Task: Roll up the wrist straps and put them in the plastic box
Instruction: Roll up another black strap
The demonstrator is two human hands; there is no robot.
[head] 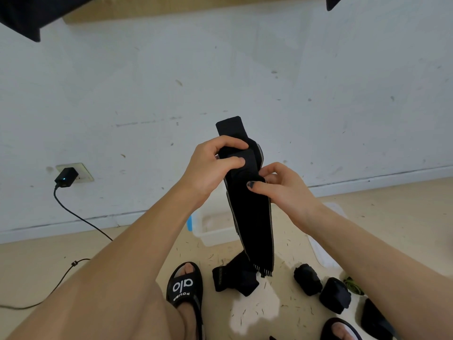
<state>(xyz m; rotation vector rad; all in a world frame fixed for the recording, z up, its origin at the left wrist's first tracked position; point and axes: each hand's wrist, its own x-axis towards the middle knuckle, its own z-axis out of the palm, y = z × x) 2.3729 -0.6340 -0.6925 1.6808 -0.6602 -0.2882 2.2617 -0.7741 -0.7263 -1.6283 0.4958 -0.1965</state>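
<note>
The plastic box point(213, 229) sits mostly hidden behind the forearms and the hanging wrist strap point(252, 217). The right sandal point(340, 331) is cut off at the bottom edge.

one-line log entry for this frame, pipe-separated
stage: rolling | left hand: grips wrist strap top | right hand: pinches strap mid | plastic box: on floor, behind strap | rolled straps: on floor

wrist strap point(252, 217): matt black cloth | plastic box point(215, 231): translucent white plastic | slide sandal point(185, 285): matt rubber
</note>
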